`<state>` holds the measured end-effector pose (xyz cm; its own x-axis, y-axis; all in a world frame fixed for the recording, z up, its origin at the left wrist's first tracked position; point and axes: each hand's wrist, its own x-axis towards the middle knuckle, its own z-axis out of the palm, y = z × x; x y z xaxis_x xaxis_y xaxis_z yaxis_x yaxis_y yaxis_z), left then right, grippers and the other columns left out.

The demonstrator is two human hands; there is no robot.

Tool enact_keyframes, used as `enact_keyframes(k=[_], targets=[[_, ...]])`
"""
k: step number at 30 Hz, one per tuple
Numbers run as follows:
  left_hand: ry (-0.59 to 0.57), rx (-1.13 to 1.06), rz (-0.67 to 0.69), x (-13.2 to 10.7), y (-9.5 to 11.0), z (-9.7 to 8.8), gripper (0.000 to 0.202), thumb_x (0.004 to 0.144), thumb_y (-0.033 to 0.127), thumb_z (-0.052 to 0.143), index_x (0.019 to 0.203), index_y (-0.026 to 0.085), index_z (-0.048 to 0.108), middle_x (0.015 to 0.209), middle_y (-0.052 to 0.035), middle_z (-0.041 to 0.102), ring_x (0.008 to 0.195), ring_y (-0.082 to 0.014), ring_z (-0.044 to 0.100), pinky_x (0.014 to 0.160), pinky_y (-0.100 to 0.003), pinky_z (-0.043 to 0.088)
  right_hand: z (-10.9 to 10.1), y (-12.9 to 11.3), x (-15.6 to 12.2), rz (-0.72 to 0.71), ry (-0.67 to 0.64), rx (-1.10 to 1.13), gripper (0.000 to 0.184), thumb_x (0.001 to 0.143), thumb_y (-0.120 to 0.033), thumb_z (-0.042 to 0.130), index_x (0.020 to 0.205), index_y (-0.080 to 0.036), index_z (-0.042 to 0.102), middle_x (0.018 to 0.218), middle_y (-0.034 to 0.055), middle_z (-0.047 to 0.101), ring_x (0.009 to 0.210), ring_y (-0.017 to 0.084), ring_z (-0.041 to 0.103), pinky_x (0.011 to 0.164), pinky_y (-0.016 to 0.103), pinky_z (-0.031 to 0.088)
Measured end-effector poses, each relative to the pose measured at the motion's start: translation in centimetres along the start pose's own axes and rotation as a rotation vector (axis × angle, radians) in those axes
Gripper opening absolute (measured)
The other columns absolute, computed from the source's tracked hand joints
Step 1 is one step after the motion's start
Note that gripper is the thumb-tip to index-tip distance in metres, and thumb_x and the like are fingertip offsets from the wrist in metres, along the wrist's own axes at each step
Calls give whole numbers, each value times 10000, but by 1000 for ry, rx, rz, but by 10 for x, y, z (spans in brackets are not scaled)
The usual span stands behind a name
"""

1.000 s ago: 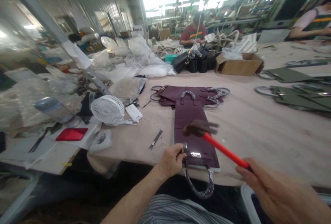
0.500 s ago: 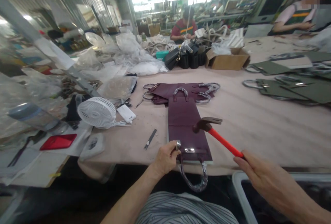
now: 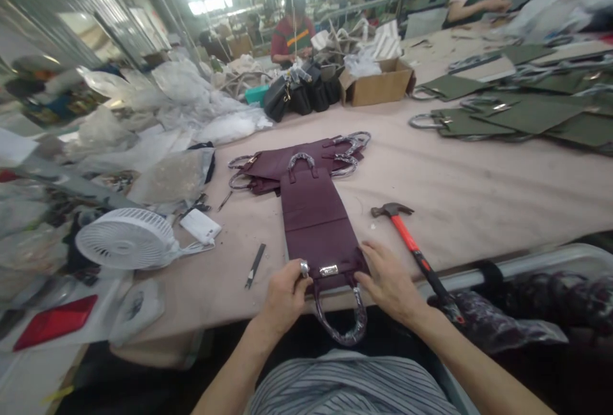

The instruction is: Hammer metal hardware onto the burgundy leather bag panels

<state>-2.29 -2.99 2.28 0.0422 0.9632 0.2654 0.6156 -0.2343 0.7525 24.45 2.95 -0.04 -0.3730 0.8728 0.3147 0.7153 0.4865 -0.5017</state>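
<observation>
A maroon bag panel lies lengthwise on the table, with a silver metal plate near its close end. Its plastic-wrapped handle hangs over the table edge. My left hand is closed in a pinch at the panel's left edge. A small silver piece shows at those fingertips; how it is attached is unclear. My right hand touches the panel's right edge, thumb and fingers apart. To its right rests a claw hammer with a red and black handle, its end past the table edge.
More maroon panels lie behind. A fan, a white power bank and a small cutting tool are left. Green panels pile up right, and a cardboard box stands behind. Two people work farther back.
My right hand has let go of the hammer, now lying on the table, and has moved left to the panel's edge. My left hand stays at the panel. The view has turned right.
</observation>
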Motion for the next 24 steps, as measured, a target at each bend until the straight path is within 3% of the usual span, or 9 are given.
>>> enact_keyframes(k=[2,4,9,11,15,19,24], targets=[[-63,51,-4,3,5,0,132,888,106,544,934,182,642,997,-82,720,934,-219,686,835,-358,579,19,-4,-6,20,19,49,481,951,-346,541,1385,-140,525,1412,174,543,1286,321,539,1059,542,506],[-57,57,-28,2,5,0,129,879,119,557,929,181,658,970,-79,729,904,-222,693,820,-364,583,29,-2,-12,35,46,77,478,967,-326,518,1408,-142,519,1423,176,541,1302,324,532,1045,564,513],[188,-234,-200,-11,-17,-2,100,922,230,604,975,173,667,1076,-106,773,1008,-230,750,876,-358,619,29,5,-17,26,33,133,471,967,-290,521,1415,-146,534,1444,175,535,1323,311,524,1063,560,507],[220,-261,-189,-16,-20,-6,97,936,229,609,986,171,668,1086,-108,776,1006,-220,757,879,-342,626,27,4,-16,37,27,142,479,952,-271,539,1415,-145,534,1448,174,532,1329,312,519,1069,562,502],[158,-165,25,-14,-3,-7,124,888,155,670,1003,196,689,1138,-81,769,1086,-192,733,984,-319,591,27,3,-18,50,47,174,499,951,-268,557,1438,-172,503,1460,163,526,1340,313,511,1065,582,497],[197,-287,-102,0,21,8,108,899,155,669,995,205,675,1095,-58,775,1034,-162,747,927,-262,607,23,8,-23,28,-18,262,493,979,-277,545,1463,-261,449,1499,125,502,1378,297,485,1086,615,466],[145,-353,-146,20,31,32,90,873,156,698,956,191,690,1111,-77,764,1064,-184,734,981,-309,589,15,6,-25,41,-28,341,388,988,-265,530,1371,-293,473,1513,102,491,1389,290,475,1098,651,431]])
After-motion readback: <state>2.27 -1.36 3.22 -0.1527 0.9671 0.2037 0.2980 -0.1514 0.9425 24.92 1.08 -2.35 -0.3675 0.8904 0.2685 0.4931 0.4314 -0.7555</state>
